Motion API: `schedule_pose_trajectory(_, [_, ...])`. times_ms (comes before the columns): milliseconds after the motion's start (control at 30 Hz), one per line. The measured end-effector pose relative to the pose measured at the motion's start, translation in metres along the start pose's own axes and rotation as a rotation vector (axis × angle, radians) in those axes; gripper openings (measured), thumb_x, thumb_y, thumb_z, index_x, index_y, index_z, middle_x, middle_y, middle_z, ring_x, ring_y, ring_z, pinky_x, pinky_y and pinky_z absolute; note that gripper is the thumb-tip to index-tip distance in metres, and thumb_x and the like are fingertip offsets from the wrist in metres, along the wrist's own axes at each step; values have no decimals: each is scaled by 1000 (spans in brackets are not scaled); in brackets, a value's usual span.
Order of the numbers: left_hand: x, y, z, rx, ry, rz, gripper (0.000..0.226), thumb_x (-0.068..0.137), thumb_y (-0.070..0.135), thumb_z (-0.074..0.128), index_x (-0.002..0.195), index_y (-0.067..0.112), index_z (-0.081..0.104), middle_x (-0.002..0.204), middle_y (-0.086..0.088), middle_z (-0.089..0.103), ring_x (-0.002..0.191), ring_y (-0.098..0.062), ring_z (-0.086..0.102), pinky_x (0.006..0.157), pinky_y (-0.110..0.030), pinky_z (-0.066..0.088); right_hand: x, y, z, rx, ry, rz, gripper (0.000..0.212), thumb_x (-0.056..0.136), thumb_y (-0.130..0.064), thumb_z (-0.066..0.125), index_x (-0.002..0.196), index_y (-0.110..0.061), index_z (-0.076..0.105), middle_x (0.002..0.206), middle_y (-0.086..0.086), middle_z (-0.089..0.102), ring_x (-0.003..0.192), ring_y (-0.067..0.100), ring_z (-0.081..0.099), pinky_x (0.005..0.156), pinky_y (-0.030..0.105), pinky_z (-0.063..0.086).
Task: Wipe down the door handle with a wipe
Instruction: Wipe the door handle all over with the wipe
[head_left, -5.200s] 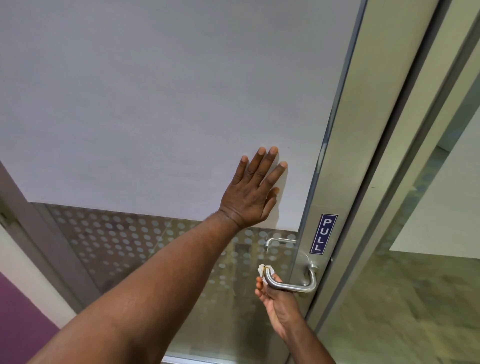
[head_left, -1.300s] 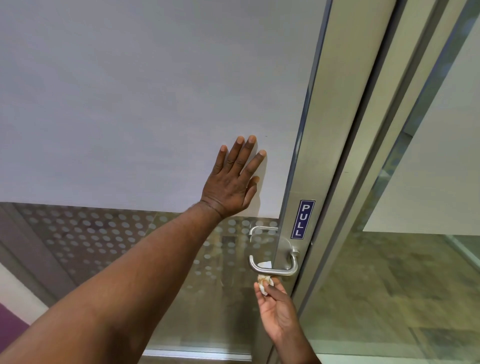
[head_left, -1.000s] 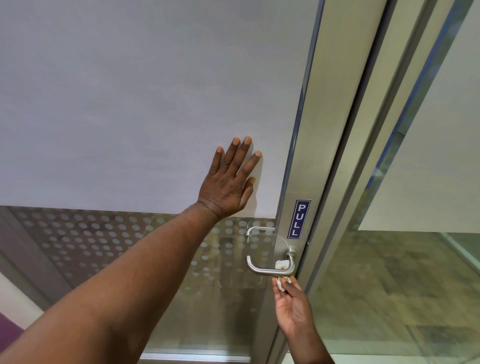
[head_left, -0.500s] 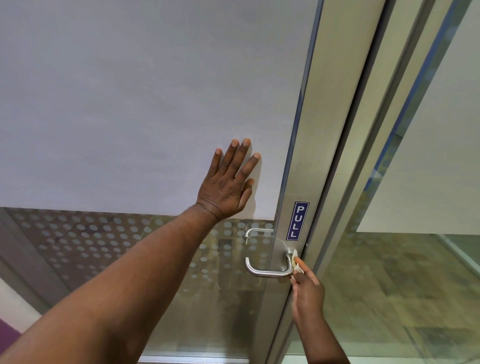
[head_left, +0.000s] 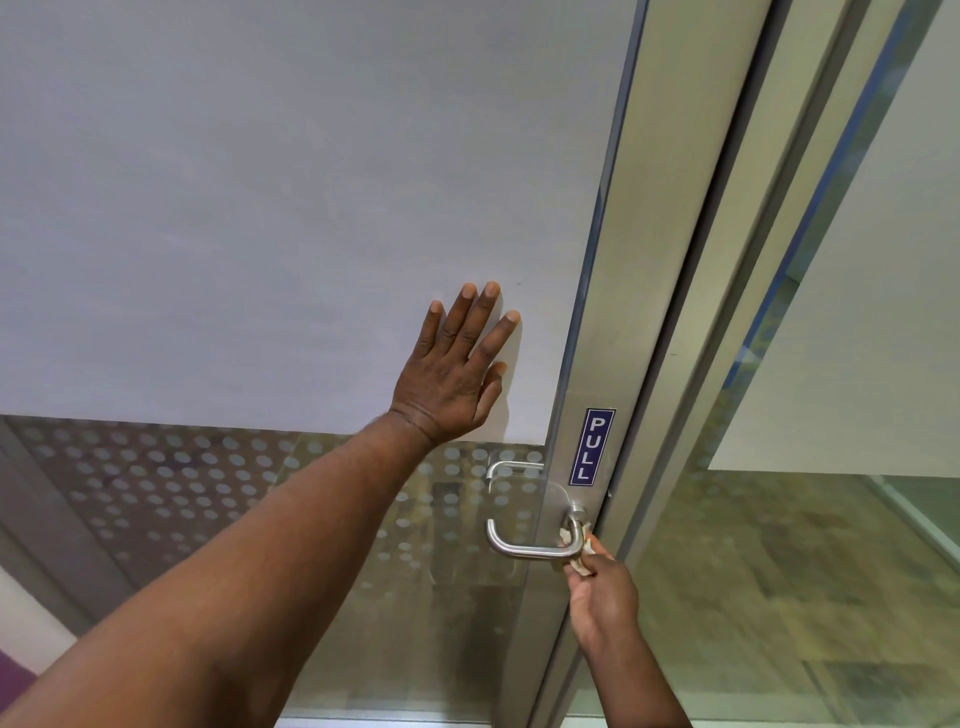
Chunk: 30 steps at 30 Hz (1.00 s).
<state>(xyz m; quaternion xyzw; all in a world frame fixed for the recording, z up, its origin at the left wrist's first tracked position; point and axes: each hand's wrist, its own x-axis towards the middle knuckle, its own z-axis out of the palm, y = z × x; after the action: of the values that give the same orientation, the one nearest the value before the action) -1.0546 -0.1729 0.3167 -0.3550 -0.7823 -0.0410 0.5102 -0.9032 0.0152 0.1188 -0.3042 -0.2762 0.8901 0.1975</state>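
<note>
The right hand pinches a crumpled white wipe against the door handle at its bend (wipe mostly hidden). The left hand lies spread flat on the frosted panel.

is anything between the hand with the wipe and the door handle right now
Nothing visible does. The right hand already presses the wipe against the door handle at its bend, next to the frame. The left hand lies flat on the frosted door panel above, clear of the handle.
</note>
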Motion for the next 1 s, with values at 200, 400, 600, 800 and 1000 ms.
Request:
schedule_pose_trajectory(200, [0,0,0,-1,-5,4,73,101,33,43,163,17,8,170,-6,-20,158,-27,-15,127,-46,-10,-7,2,-5,62,5,92,35,90,15,32,108,7,61,101,14,69,93,27,65,82,38,51])
schedule_pose_trajectory(400, [1,0,0,6,-2,0,74,101,34,42,164,17,7,170,-7,-20,158,-27,-16,127,-46,-11,-9,-5,-3,-45,109,-70,39,91,14,34,116,0,61,96,12,68,85,24,65,73,34,51])
schedule_pose_trajectory(600, [0,0,1,12,-9,1,76,101,34,42,164,19,3,170,-8,-12,158,-28,-14,127,-47,-10,-3,-8,2,-298,129,-316,43,84,15,45,107,-6,74,98,13,74,78,15,69,65,16,57])
schedule_pose_trajectory(800, [0,-1,3,11,-2,6,74,101,34,42,164,18,5,170,-9,-12,158,-29,-12,127,-47,-9,-7,-4,4,-976,-2,-780,53,81,19,49,110,-16,77,109,-1,67,103,13,63,94,12,43])
schedule_pose_trajectory(1000, [0,-2,2,14,3,8,74,101,33,43,163,18,6,171,-11,-2,158,-28,-13,127,-47,-10,-12,-6,10,-1390,-113,-908,54,84,13,50,124,-16,70,112,-2,59,108,19,58,96,33,51])
